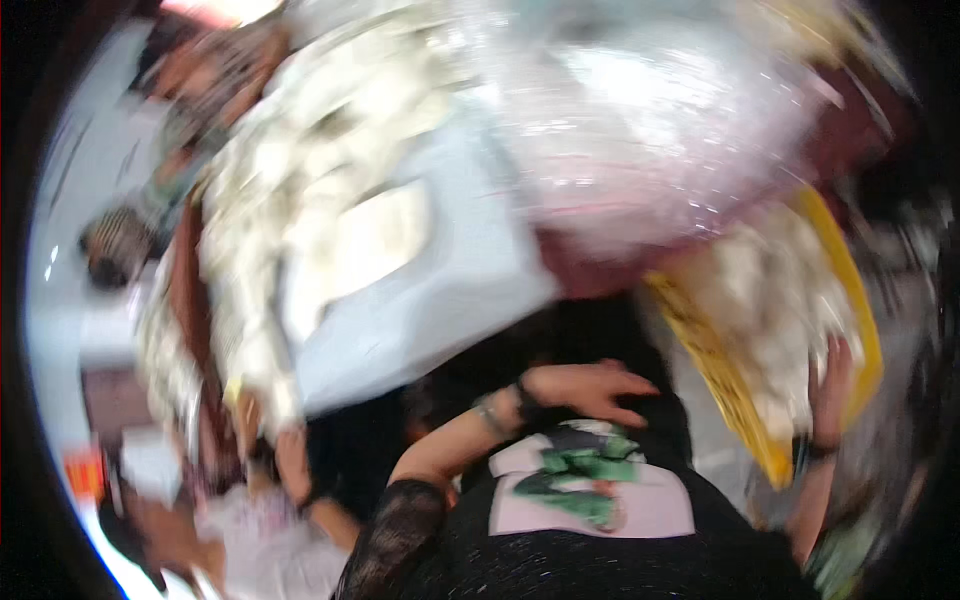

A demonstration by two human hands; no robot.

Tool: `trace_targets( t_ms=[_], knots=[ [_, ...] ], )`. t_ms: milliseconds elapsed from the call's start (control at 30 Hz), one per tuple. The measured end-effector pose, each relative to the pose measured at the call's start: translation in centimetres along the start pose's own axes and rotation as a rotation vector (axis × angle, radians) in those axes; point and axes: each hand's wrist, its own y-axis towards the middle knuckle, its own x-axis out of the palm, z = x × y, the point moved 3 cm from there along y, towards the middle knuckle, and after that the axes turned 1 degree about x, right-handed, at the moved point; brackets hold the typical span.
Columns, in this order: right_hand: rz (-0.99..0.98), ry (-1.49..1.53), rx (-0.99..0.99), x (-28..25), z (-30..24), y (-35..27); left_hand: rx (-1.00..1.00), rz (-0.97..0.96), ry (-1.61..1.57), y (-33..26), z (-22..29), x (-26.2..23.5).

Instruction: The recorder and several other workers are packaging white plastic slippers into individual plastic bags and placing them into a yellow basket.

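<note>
Head view: right hand (833,385) at the yellow crate (735,408) of white pieces (765,290)
Left hand (590,390) empty, fingers spread; blur hides whether the right grips; crate sits close by, probably for easy reach

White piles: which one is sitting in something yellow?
The pile at right, inside the yellow bin by the right hand; the big pile beside the pale blue sheet lies left, outside that bin.
</note>
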Motion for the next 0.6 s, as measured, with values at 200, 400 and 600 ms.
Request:
trace_targets(
  t_ms=[200, 400, 600],
  knots=[
    [-0.541, -0.056, 0.136, 13.5, -0.5, -4.0, -0.039, 0.110, 0.008, -2.1, 2.6, -1.4],
    [-1.044, -0.263, 0.111, 23.4, 4.0, -1.1, -0.128, 0.550, -0.111, -11.4, 9.1, -7.3],
    [-1.069, -0.358, 0.259, 18.1, -1.7, 1.1, -0.565, 1.649, 0.943, -26.0, 8.4, -10.5]
  ],
)
